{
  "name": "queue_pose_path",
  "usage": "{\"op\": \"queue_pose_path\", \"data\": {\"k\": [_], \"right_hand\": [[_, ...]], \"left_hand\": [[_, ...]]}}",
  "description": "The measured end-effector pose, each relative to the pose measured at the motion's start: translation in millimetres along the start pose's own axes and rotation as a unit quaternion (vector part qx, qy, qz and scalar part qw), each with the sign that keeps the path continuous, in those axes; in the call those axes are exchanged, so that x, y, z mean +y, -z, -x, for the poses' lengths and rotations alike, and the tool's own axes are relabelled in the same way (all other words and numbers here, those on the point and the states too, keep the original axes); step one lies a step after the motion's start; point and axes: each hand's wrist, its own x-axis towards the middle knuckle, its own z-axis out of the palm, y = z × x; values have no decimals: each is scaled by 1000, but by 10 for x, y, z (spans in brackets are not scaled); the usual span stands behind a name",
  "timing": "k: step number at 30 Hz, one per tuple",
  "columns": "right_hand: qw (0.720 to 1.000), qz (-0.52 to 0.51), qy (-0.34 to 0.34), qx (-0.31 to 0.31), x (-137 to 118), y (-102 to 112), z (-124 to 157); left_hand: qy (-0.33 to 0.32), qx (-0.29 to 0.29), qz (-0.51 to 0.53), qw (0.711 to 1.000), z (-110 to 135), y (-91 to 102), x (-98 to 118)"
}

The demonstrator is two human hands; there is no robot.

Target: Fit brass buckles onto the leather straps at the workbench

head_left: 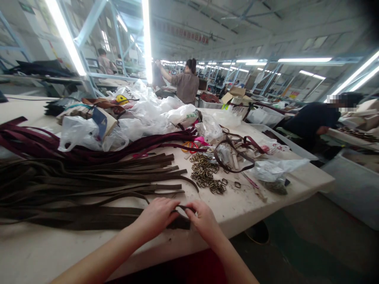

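Near the table's front edge, my left hand is closed in a pinch on a dark brown strap. My right hand pinches the same strap a short way to the right, close to its end. Between the two hands the strap bends in a small loop. Many olive-brown straps lie side by side to the left, some passing under my left hand. Just beyond my hands is a pile of brass-coloured rectangular buckles. Whether a buckle is on the held strap cannot be made out.
Maroon straps and white plastic bags fill the table's far side. A clear bag of small parts sits at right, near the table edge. One co-worker stands beyond; another bends over at right beside white bins.
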Motion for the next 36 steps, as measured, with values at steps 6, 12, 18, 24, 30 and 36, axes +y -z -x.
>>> {"op": "queue_pose_path", "data": {"k": [6, 12, 18, 24, 30, 36], "right_hand": [[994, -46, -96, 29, 332, 204, 39], [951, 203, -179, 151, 915, 489, -284], [954, 222, -173, 105, 1006, 417, -374], [964, 166, -157, 133, 1042, 383, -296], [968, 155, -186, 68, 971, 413, -360], [975, -19, -189, 119, 942, 419, -265]], "left_hand": [[39, -38, 24, 998, -117, -72, 257], [38, 5, 65, 997, -59, -85, 256], [50, -1, 140, 989, 5, -88, 207], [66, -2, 181, 981, 16, -29, 226], [73, -2, 191, 979, 49, 6, 237], [70, 26, 208, 975, 65, 25, 191]]}}
